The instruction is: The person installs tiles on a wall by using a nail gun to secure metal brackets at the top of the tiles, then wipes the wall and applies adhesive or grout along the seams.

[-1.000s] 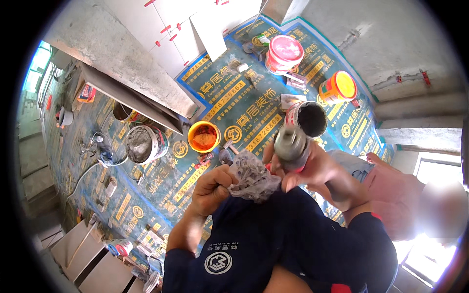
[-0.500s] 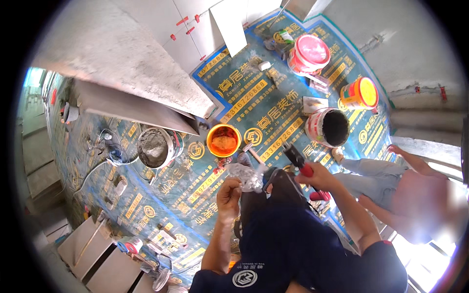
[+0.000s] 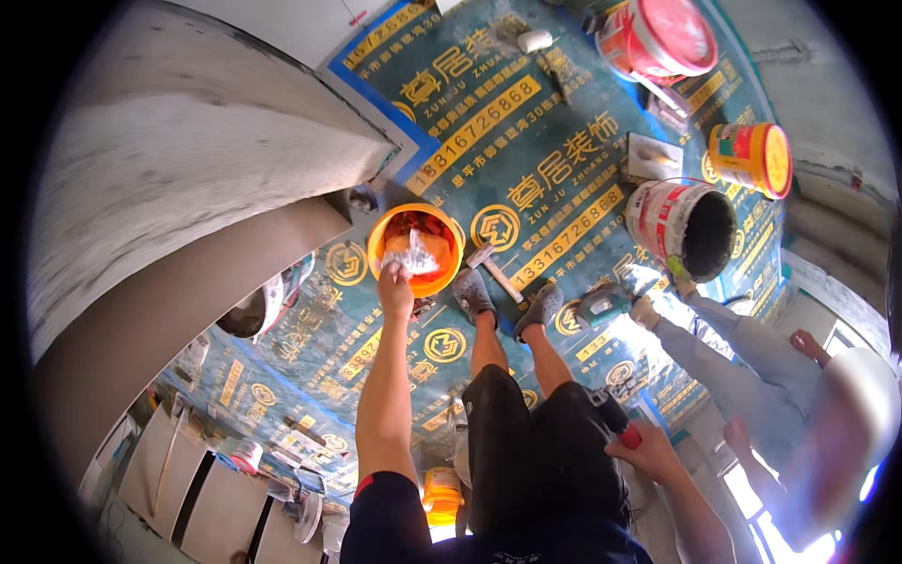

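Note:
My left hand (image 3: 395, 293) reaches down to the near rim of an orange bucket (image 3: 378, 242), closed on a crumpled clear plastic bag (image 3: 413, 256). The bag is over the bucket's mouth, with red and orange pieces under it too small to name. At my right thigh, my right hand (image 3: 650, 453) is wrapped round red-handled pliers (image 3: 615, 418); their dark head points away from me. A hammer (image 3: 495, 271) with a pale wooden handle lies on the floor between the bucket and my shoes.
A large tile panel (image 3: 216, 258) leans near a rough wall corner on the left. At right stand a dark-mouthed mortar bucket (image 3: 658, 221), a yellow tub (image 3: 738, 155) and a red-lidded bucket (image 3: 648, 42). A trowel (image 3: 653, 155) lies between them. Another person (image 3: 780, 395) is on the right.
My left hand has moved forward and down with the plastic bag, from before my body to the orange bucket. My right hand has come back toward my thigh, still gripping the pliers.

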A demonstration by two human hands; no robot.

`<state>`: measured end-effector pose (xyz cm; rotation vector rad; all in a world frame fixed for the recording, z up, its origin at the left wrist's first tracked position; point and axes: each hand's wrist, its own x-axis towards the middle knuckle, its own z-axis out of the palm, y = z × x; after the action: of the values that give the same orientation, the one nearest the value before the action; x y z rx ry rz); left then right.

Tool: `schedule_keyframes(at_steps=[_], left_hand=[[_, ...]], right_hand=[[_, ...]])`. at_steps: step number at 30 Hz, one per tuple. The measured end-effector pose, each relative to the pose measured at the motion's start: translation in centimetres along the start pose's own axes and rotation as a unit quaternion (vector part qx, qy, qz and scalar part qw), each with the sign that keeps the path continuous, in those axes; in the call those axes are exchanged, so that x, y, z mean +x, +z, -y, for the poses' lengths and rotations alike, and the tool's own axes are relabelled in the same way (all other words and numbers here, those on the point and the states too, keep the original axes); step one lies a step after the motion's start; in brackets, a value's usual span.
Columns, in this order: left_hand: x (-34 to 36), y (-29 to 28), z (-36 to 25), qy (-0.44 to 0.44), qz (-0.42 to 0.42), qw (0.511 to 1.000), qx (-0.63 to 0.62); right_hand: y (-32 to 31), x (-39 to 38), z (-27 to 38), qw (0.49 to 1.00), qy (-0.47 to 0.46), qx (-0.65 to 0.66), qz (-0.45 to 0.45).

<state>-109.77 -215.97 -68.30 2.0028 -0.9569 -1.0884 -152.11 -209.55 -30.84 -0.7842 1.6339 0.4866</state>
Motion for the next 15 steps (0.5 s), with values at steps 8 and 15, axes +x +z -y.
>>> schedule_keyframes(at_steps=[8,15], left_hand=[[7.3,6.3,8.9,-0.019,0.010,0.956,0.293],[5.4,10.5,4.8,0.195,-0.004,0.942,0.273]], right_hand=[[-0.4,9.8,-2.7,0.996,0.075,-0.010,-0.048],[-1.0,13.1,-4.3,0.995,0.083,0.023,-0.050]])
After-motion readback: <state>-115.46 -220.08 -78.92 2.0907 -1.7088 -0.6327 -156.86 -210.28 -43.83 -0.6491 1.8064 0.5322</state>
